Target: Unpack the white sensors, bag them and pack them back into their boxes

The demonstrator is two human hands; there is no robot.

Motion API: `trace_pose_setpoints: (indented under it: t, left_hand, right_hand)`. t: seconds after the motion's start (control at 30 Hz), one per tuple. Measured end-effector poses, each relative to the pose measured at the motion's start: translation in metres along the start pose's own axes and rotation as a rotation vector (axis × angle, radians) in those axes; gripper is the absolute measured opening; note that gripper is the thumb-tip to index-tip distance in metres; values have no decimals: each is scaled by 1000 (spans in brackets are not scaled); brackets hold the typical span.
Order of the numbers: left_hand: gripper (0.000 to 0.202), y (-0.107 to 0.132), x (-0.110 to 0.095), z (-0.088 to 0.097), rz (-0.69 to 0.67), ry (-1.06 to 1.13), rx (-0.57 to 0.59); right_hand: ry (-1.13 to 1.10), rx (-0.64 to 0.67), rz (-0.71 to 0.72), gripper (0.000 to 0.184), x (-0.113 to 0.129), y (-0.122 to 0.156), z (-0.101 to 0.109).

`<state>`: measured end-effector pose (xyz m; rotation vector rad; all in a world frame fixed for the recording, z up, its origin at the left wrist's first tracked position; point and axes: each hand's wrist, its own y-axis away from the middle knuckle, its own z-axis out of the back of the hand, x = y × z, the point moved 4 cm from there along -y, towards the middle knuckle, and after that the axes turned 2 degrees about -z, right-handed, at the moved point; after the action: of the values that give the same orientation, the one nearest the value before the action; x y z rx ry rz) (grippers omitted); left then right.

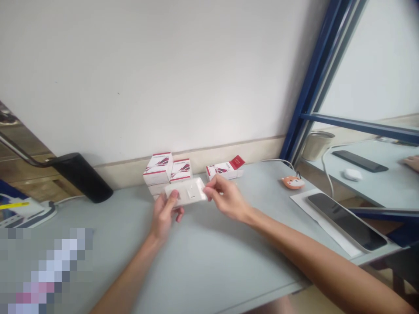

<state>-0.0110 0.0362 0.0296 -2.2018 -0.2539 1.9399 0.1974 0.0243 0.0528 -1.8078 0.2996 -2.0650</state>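
1. White and flat, the rectangular pack (186,194) lies between my two hands, raised above the bench (196,266) and in front of the boxes.
2. My left hand (163,213) grips its left end, thumb pressed on the upper face and fingers curled beneath.
3. My right hand (225,198) pinches the opposite end between thumb and fingertips; I cannot tell whether they catch the body or a thin film on it.
4. Glossy highlights run over the pack's smooth right end, and a small pale rectangular shape shows near its middle.
5. White printed boxes (158,167) with red edges stand stacked against the wall, just behind the pack.
6. Right of them, a similar box (221,170) lies with its red flap (237,162) raised; its inside is hidden from me.
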Motion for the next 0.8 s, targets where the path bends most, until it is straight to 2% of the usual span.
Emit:
trace_pose_setpoints:
  t: [0.1, 0.2, 0.33, 0.4, 0.5, 0.67, 0.73, 0.8]
  left_hand:
    - [49, 0, 6, -1, 146, 29, 24]
    - [51, 1, 12, -3, 338, 14, 141]
    - [58, 5, 18, 3, 547, -55, 252]
    - [58, 5, 19, 7, 579, -80, 246]
    - [53, 4, 14, 6, 513, -77, 203]
    - [51, -12, -13, -12, 260, -91, 152]
    - [48, -24, -28, -22, 145, -125, 173]
    - [43, -38, -43, -34, 46, -162, 214]
  right_hand:
    - [209, 23, 69, 19, 2, 1, 2]
    - [339, 63, 163, 17, 1, 2, 3]
    - [335, 98, 306, 17, 9, 2, 4]
    - [292, 128, 343, 30, 16, 3, 5]
    - [202, 263, 285, 56, 22, 3, 3]
    - [-127, 416, 3, 68, 16, 3, 1]
    - [-311, 474, -113, 75, 15, 3, 1]
    - [-505, 497, -165, 82, 19, 2, 4]
